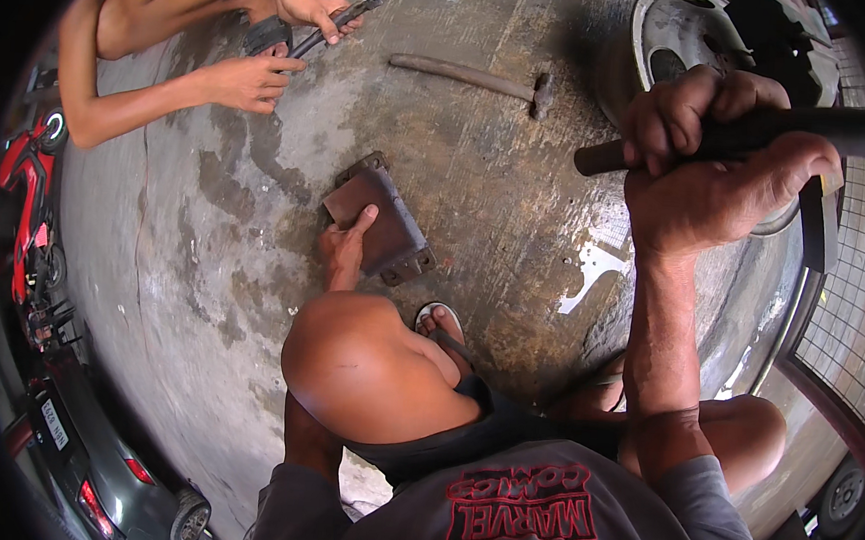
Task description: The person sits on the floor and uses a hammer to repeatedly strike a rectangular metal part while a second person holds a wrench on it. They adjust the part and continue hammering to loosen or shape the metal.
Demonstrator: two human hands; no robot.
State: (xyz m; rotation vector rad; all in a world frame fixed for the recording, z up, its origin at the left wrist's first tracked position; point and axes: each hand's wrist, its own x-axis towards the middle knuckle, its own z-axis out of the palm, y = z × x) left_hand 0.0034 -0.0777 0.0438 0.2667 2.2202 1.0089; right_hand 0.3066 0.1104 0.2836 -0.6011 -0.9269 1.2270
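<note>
I squat on a concrete floor. My left hand (344,249) rests on a rusty brown metal plate (385,229) that lies flat on the floor in front of my knee, fingers pressing its near edge. My right hand (726,165) is raised high at the right, fist closed around the dark handle of a hammer (834,128), whose head hangs at the far right. My sandalled foot (441,323) sits just below the plate.
Another person at the top left holds long pliers (345,21) and a small dark piece with both hands. A second hammer (476,77) lies on the floor. A wheel rim (670,31) stands top right. A red motorbike (26,201) and a dark car (98,467) are at the left.
</note>
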